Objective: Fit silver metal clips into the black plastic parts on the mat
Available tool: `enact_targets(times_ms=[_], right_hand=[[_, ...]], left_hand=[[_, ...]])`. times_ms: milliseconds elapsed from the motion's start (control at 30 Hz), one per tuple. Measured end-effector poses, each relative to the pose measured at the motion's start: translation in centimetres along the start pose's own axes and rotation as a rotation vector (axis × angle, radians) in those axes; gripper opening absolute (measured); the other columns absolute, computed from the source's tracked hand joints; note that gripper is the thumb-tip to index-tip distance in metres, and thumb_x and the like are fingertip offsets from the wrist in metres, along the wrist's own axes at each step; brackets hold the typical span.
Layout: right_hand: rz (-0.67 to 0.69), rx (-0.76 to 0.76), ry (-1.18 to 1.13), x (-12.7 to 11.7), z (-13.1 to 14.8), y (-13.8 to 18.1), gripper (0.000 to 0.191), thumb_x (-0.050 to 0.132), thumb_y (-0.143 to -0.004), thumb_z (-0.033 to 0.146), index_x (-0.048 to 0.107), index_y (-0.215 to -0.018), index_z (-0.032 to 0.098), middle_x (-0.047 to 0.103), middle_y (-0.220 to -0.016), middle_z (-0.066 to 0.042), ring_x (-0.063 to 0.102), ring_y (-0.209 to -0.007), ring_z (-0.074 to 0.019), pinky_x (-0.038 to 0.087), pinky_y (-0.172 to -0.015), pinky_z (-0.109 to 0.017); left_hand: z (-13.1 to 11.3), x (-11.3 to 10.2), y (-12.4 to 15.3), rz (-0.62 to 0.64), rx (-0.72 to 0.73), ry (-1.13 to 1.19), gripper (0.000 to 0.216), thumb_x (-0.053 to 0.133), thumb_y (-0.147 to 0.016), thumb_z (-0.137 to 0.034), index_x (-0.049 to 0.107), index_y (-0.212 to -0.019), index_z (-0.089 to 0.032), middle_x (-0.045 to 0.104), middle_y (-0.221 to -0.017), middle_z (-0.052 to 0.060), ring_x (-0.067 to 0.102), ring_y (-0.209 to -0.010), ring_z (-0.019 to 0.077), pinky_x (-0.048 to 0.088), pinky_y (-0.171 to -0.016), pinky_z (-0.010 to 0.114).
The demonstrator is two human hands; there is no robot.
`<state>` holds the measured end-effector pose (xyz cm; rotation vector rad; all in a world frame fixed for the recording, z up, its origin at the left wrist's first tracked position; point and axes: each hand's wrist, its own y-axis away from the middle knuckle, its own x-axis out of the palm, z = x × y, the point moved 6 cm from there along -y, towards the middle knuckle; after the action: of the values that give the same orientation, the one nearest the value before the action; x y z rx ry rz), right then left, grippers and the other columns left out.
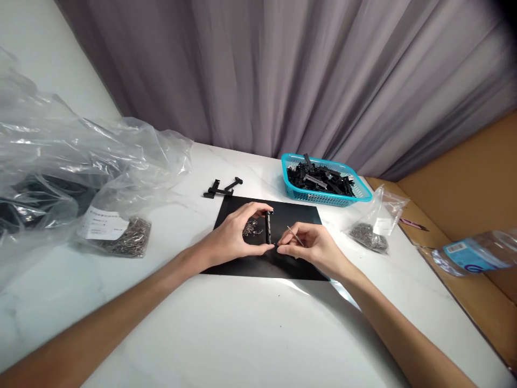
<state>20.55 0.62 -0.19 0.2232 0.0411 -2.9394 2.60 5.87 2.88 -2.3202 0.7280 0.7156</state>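
Note:
My left hand pinches a small black plastic part upright between thumb and forefinger, over a black mat. My right hand is closed on a thin metal pin or tweezers, its fingertips meeting the lower end of the black part. A small heap of tiny metal springs lies on the mat just under my left palm.
A turquoise basket of black parts stands behind the mat. Two loose black parts lie at the left rear. Clear bags fill the left, one holding metal pieces. Another small bag and a water bottle lie right.

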Motion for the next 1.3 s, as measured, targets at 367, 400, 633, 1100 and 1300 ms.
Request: enact_targets(times_ms=[367, 400, 633, 1100, 1300], right_hand=[[-0.061, -0.042, 0.007, -0.3, 0.7, -0.1, 0.039, 0.082, -0.080, 0.053, 0.062, -0.081, 0.020, 0.065, -0.078, 0.001, 0.053, -0.061, -0.0106, 0.046, -0.056, -0.026], [-0.065, -0.042, 0.012, -0.3, 0.5, -0.1, 0.039, 0.083, -0.080, 0.052, 0.061, -0.081, 0.020, 0.065, -0.079, 0.001, 0.054, -0.063, -0.0112, 0.046, -0.056, -0.026], [-0.053, -0.008, -0.030, -0.3, -0.3, -0.2, 0.037, 0.092, -0.070, 0.044, 0.065, -0.075, 0.019, 0.068, -0.079, 0.000, 0.055, -0.065, -0.0110, 0.046, -0.061, -0.027], [-0.126, -0.075, 0.175, -0.1, 0.4, 0.6, 0.031, 0.071, -0.091, 0.049, 0.072, -0.105, 0.021, 0.068, -0.085, -0.003, 0.057, -0.069, -0.0154, 0.046, -0.063, -0.029], [-0.169, -0.133, 0.380, -0.5, 0.6, 0.5, 0.032, 0.059, -0.099, 0.049, 0.075, -0.103, 0.022, 0.067, -0.093, -0.006, 0.053, -0.068, -0.0169, 0.042, -0.062, -0.032]], left_hand=[[0.4, 0.3, 0.0, -0.007, -0.023, 0.018, 0.061, 0.086, -0.075, -0.035, 0.057, -0.129, -0.030, 0.066, -0.125, 0.006, 0.067, -0.112, 0.0275, 0.057, -0.105, 0.046], [0.4, 0.3, 0.0, -0.003, -0.022, 0.021, 0.061, 0.086, -0.076, -0.036, 0.057, -0.129, -0.030, 0.066, -0.126, 0.006, 0.067, -0.112, 0.0274, 0.057, -0.105, 0.046], [0.7, 0.7, 0.2, 0.024, -0.035, 0.022, 0.061, 0.085, -0.077, -0.033, 0.055, -0.130, -0.029, 0.064, -0.131, 0.007, 0.065, -0.118, 0.0274, 0.054, -0.108, 0.045], [0.6, 0.7, 0.5, 0.027, -0.065, 0.050, 0.063, 0.087, -0.076, -0.033, 0.055, -0.130, -0.026, 0.063, -0.128, 0.007, 0.064, -0.117, 0.0268, 0.054, -0.107, 0.044], [1.1, 0.6, 0.5, 0.004, -0.066, 0.044, 0.065, 0.087, -0.076, -0.037, 0.055, -0.131, -0.026, 0.064, -0.126, 0.007, 0.065, -0.116, 0.0267, 0.055, -0.106, 0.044]])
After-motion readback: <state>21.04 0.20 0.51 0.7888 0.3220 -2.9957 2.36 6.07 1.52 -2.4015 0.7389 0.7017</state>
